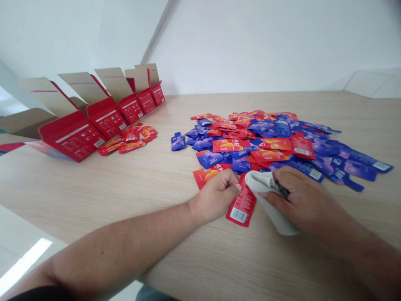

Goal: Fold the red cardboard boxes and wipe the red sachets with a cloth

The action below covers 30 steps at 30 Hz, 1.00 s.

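Pinched between the thumb and fingers of my left hand (217,195) is a red sachet (242,205), its printed back and barcode facing up. My right hand (299,200) grips a folded white cloth (275,213), whose front fold touches the sachet's upper end. Part of the cloth is hidden by my right fingers. Just beyond both hands lies a loose heap of blue sachets (283,127) and orange-red sachets (232,145). One orange-red sachet (200,177) lies partly behind my left hand.
A row of several red cardboard boxes (77,136) with raised flaps stands at the left. In front of them lies a small pile of orange-red sachets (133,144). A single blue sachet (178,142) lies left of the heap. The wooden table (140,196) meets a white wall behind.
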### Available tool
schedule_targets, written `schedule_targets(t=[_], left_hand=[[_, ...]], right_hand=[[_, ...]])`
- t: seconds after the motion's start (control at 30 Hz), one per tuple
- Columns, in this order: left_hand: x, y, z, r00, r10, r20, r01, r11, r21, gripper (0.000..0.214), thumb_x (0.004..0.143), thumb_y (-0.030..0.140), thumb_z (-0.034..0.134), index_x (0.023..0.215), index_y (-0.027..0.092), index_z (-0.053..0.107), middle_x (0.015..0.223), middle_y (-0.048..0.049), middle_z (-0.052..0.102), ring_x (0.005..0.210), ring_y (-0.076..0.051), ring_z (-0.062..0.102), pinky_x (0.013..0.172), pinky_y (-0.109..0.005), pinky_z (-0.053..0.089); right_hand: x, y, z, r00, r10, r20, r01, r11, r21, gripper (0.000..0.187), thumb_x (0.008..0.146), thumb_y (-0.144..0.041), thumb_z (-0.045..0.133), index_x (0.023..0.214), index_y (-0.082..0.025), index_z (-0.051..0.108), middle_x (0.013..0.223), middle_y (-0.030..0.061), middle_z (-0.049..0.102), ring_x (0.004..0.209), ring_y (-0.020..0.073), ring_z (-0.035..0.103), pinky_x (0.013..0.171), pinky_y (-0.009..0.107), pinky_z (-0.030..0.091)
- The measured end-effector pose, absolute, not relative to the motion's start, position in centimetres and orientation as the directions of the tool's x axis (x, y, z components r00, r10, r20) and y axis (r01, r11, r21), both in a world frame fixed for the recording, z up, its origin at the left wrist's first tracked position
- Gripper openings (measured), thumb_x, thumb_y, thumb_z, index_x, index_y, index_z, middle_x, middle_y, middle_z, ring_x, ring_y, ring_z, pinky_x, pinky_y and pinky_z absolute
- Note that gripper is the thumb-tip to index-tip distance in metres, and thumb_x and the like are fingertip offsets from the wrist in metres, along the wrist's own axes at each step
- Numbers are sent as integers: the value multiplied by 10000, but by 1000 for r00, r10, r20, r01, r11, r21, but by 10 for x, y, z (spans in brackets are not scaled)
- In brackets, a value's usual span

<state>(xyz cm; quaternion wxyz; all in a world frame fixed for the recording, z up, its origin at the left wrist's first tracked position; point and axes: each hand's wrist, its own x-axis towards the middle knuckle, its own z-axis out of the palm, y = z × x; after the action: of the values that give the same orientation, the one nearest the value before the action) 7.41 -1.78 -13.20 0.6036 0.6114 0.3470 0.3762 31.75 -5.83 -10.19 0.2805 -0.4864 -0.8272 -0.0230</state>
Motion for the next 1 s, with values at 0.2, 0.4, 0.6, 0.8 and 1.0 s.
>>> schedule_targets(t=[0.2, 0.4, 0.6, 0.8, 1.0], left_hand=[[74, -18, -128, 475, 877, 71, -2, -80, 997, 220, 961, 344, 668, 861, 208, 526, 733, 38, 554, 624, -104, 461, 606, -246, 382], [73, -18, -129, 493, 866, 89, -9, -97, 995, 211, 965, 336, 655, 860, 210, 521, 757, 29, 568, 637, -109, 474, 607, -248, 386], [72, -17, -125, 472, 880, 45, -109, 8, 994, 325, 955, 418, 754, 868, 205, 524, 709, 48, 539, 597, -96, 454, 581, -226, 367], [76, -19, -111, 442, 888, -123, -417, 325, 849, 401, 866, 429, 873, 921, 199, 550, 775, 17, 634, 617, -113, 581, 614, -224, 515], [78, -18, -103, 449, 811, -376, -267, 523, 809, 211, 990, 335, 688, 927, 215, 527, 624, 30, 563, 431, -115, 505, 389, -188, 416]], right_hand=[[320, -58, -106, -409, 803, 433, 812, 537, -229, 269, 1083, -438, 583, 889, -268, 508, 886, 34, 596, 730, 238, 612, 651, 363, 431], [315, -62, -103, -403, 799, 447, 804, 542, -244, 244, 1063, -414, 601, 887, -260, 535, 900, 38, 617, 768, 239, 630, 674, 355, 448], [329, -37, -102, -100, 885, 455, 862, 305, -405, 385, 998, -579, 616, 792, -262, 544, 777, 47, 627, 688, 252, 600, 609, 360, 393], [338, -26, -103, -19, 974, 225, 683, 177, -709, 445, 964, -629, 645, 1103, -212, 715, 933, 81, 765, 749, 285, 691, 611, 361, 467], [315, -46, -108, -344, 899, 272, 490, 419, -764, 412, 975, -626, 727, 959, -215, 696, 865, 32, 695, 774, 235, 641, 662, 333, 478]])
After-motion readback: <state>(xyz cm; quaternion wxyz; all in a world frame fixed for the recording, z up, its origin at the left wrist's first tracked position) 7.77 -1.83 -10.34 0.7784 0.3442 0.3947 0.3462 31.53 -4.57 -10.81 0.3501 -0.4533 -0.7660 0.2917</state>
